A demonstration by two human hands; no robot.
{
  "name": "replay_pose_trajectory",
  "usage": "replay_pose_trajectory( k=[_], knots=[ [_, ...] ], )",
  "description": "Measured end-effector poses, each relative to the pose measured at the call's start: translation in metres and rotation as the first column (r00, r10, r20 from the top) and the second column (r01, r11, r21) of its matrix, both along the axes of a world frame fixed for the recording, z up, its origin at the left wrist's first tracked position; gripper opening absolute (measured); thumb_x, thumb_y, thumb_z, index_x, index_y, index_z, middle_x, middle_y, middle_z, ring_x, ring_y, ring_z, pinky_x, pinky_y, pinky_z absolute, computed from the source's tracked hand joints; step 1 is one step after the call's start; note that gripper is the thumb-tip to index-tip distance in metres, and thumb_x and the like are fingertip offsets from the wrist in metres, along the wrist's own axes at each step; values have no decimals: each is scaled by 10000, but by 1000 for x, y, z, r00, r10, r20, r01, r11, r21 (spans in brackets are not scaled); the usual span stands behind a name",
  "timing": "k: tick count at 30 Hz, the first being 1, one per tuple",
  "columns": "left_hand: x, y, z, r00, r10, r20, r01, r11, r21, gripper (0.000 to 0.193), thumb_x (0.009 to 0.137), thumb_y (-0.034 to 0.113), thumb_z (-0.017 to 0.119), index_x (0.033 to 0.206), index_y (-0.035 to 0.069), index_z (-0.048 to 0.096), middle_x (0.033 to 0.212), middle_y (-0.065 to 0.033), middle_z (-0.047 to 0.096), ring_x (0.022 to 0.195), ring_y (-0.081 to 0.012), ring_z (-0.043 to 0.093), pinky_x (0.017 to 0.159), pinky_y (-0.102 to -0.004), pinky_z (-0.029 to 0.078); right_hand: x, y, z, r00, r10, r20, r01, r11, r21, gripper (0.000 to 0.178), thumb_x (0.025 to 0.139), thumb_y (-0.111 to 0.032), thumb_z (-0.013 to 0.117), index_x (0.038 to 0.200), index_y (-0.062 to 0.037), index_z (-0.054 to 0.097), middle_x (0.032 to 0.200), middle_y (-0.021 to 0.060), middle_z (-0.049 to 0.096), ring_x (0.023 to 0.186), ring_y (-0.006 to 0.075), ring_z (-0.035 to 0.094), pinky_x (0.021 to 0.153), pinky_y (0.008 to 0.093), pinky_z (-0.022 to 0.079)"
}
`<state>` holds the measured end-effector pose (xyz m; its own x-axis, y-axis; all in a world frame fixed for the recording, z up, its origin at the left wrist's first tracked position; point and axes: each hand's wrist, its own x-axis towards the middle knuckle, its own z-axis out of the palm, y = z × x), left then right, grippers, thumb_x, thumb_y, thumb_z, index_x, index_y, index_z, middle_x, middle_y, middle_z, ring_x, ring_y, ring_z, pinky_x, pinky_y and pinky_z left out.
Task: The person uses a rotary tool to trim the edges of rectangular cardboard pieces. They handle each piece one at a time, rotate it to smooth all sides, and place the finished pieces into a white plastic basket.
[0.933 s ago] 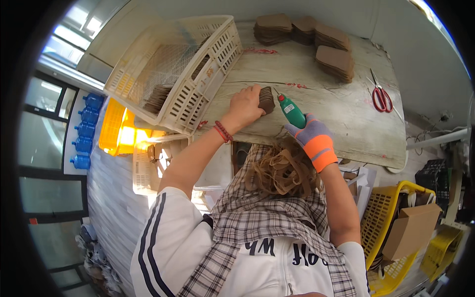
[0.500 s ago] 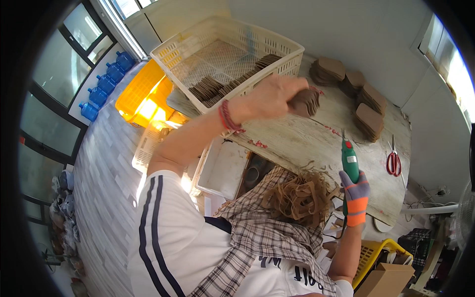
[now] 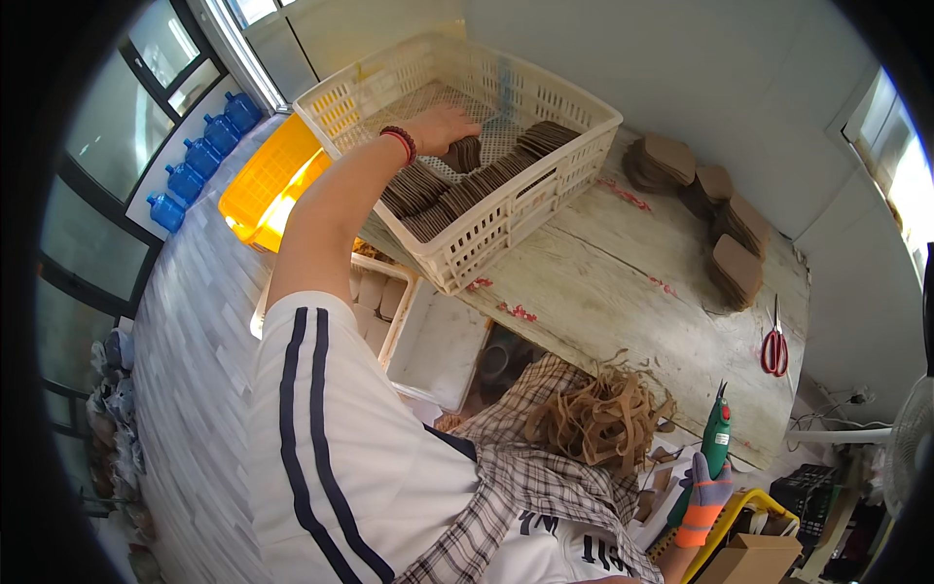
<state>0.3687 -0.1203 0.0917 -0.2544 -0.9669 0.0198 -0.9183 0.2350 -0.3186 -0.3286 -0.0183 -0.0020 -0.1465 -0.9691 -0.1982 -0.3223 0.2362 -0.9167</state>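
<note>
Two hands, two very different jobs here. The bare left hand (image 3: 440, 128) reaches into the cream plastic crate (image 3: 465, 265), upper middle of the frame, fingers closed over a small brown stack (image 3: 465, 155). The thumb's hidden, but that stack sits just beside the packed brown rows (image 3: 471, 199). Those pieces stand on edge, face to face, I'd guess because they prop each other up and save space that way.

Lower right, the gloved right hand (image 3: 702, 487) has its fingers wrapped around a green handheld tool (image 3: 717, 437), tip up. Looks parked off to the side so the point stays clear of the reaching arm. Flat brown piles (image 3: 737, 269) sit on the worktop (image 3: 584, 284), upper right, and red-handled scissors (image 3: 774, 352) lie below them, probably within easy reach.
</note>
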Motion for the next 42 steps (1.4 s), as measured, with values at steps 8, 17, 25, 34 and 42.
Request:
replay_pose_trajectory(
  k=[8,17,25,34,42],
  knots=[
    [2,4,-15,982,123,142,-153,962,227,506,756,-19,616,1221,110,465,1220,-116,508,1109,-293,499,935,-419,417,20,10,17,999,-27,-17,28,999,41,187,810,-111,692,890,-42,537,629,16,557,464,88,512,418,223,405],
    [10,20,-17,977,167,-131,-111,929,353,586,706,-85,570,1240,117,435,1224,-129,487,1121,-336,490,945,-415,421,26,11,13,1000,1,10,-2,998,64,228,811,-103,692,951,-30,528,626,27,556,463,96,519,402,220,393],
    [5,26,-17,957,241,-161,-148,885,441,686,690,-128,477,1323,131,423,1346,-132,433,1206,-331,451,1015,-396,388,14,13,3,1000,-2,23,0,996,85,244,803,-112,706,967,-26,546,639,25,567,486,89,524,436,214,419],
    [42,-22,-33,634,703,-322,-560,705,436,353,907,224,468,1208,64,563,1236,-166,535,1217,-300,452,989,-389,389,4,15,-4,999,-26,26,24,997,71,261,800,-123,709,982,-20,553,680,21,582,524,78,524,459,209,424],
    [87,-26,-71,385,823,-417,-611,566,553,602,859,557,518,1160,47,625,1278,-149,536,1184,-320,481,1008,-436,357,-13,16,-17,997,-82,13,80,991,104,238,813,-137,696,952,-16,545,663,30,577,507,95,532,445,227,425]
  ],
)
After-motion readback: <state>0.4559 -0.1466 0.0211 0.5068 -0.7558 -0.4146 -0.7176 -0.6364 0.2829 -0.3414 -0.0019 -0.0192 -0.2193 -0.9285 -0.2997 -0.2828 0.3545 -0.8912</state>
